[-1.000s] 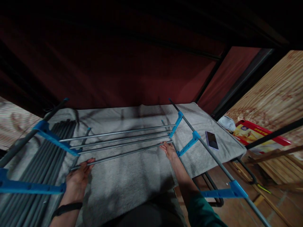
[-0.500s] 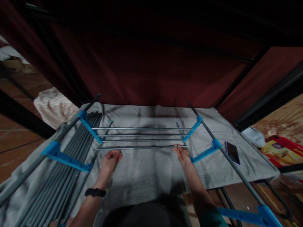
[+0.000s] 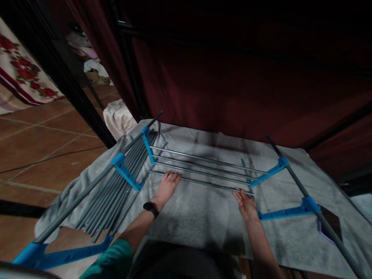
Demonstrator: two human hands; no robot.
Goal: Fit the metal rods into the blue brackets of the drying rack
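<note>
We hold one grey rod [image 3: 207, 183], our left hand [image 3: 166, 189] curled over it, our right hand [image 3: 246, 205] pinching it, three parallel rods [image 3: 203, 158] just beyond the grip.

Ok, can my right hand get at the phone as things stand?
Probably not directly: your right hand is at the front rod, and in this view a blue bracket and grey side pole come between it and the phone. Reaching over them looks possible.

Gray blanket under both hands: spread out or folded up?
Spread out: the gray blanket reaches from beneath the row of tubes to beyond the right hand, with wrinkles at left.
</note>
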